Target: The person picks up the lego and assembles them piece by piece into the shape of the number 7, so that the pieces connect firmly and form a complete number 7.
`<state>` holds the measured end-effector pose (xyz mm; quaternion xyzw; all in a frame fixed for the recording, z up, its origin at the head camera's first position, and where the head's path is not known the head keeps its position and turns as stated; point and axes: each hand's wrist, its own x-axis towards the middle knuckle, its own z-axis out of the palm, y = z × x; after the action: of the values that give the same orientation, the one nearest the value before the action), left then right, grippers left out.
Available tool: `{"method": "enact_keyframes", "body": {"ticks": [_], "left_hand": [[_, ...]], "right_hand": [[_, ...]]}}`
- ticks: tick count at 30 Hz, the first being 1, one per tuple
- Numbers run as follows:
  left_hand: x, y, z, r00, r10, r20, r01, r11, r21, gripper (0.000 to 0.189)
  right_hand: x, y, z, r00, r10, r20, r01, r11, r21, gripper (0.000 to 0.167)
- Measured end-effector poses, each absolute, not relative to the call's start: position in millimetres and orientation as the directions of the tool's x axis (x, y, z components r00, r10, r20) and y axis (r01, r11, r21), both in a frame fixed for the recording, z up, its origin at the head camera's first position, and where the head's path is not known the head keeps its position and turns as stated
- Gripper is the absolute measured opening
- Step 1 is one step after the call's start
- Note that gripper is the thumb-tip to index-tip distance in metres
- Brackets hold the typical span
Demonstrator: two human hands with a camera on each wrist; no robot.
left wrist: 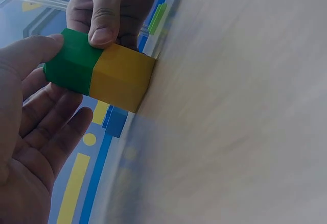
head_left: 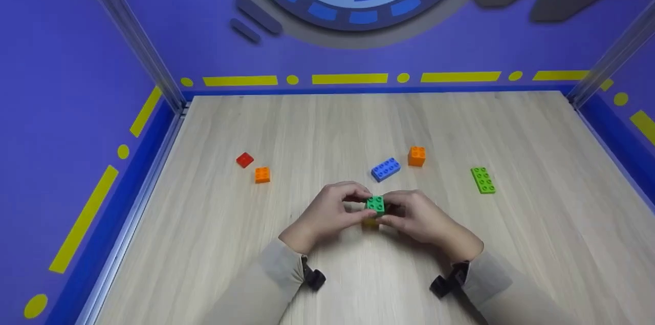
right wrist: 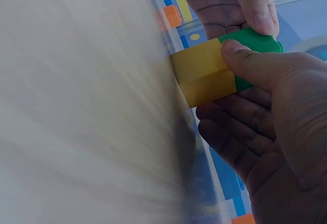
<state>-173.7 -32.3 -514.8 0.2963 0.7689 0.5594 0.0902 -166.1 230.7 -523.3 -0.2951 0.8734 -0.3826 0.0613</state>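
Note:
A green toy building brick (head_left: 375, 204) sits on top of a yellow brick (right wrist: 204, 73), their faces meeting in one stack. My left hand (head_left: 335, 210) pinches the green brick between thumb and fingers. From the other side my right hand (head_left: 419, 215) grips the yellow brick, its thumb lying near the seam in the right wrist view. In the left wrist view the yellow brick's lower end is right at the tabletop. From above, the green brick and the fingers hide most of the yellow one. Just beyond the hands lies a blue brick (head_left: 386, 169).
An orange brick (head_left: 416, 156) stands behind the blue one, and a lime green flat brick (head_left: 483, 180) lies to the right. Over on the left are a red brick (head_left: 244, 159) and a smaller orange brick (head_left: 262, 175). Blue printed walls (head_left: 174, 48) border the wooden table (head_left: 204, 243).

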Motion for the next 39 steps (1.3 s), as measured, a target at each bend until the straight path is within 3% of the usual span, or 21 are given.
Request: {"method": "enact_keyframes", "body": {"ticks": [9,16,24,29,34,39], "left_hand": [[-174.1,-33.9,-517.5,-0.806,0.564,0.181,0.372,0.244,0.895,0.034],[-175.3,-34.7,-519.4,-0.801,0.567,0.192,0.381,0.235,0.894,0.035],[-176.8,-34.5,-518.8,-0.81,0.562,0.171,0.362,0.249,0.898,0.038],[-176.9,-34.5,-518.8,-0.816,0.555,0.162,0.344,0.241,0.907,0.037],[-177.1,-34.4,-519.9,-0.82,0.551,0.156,0.33,0.231,0.915,0.036],[-177.0,-34.1,-520.9,-0.818,0.555,0.151,0.317,0.216,0.923,0.036]], "right_hand": [[-166.8,231.5,-528.0,-0.835,-0.54,0.105,-0.434,0.528,-0.73,0.029],[-171.2,237.5,-532.8,-0.871,-0.481,0.103,-0.334,0.426,-0.841,0.037],[-177.2,246.7,-528.0,-0.959,-0.169,0.225,-0.269,0.315,-0.91,0.028],[-186.2,254.9,-527.4,-0.957,0.044,0.288,-0.266,0.277,-0.923,0.028],[-198.2,269.3,-530.8,-0.944,0.138,0.301,-0.261,0.247,-0.933,0.046],[-206.8,282.9,-534.4,-0.961,0.123,0.249,-0.201,0.31,-0.929,0.066]]}}
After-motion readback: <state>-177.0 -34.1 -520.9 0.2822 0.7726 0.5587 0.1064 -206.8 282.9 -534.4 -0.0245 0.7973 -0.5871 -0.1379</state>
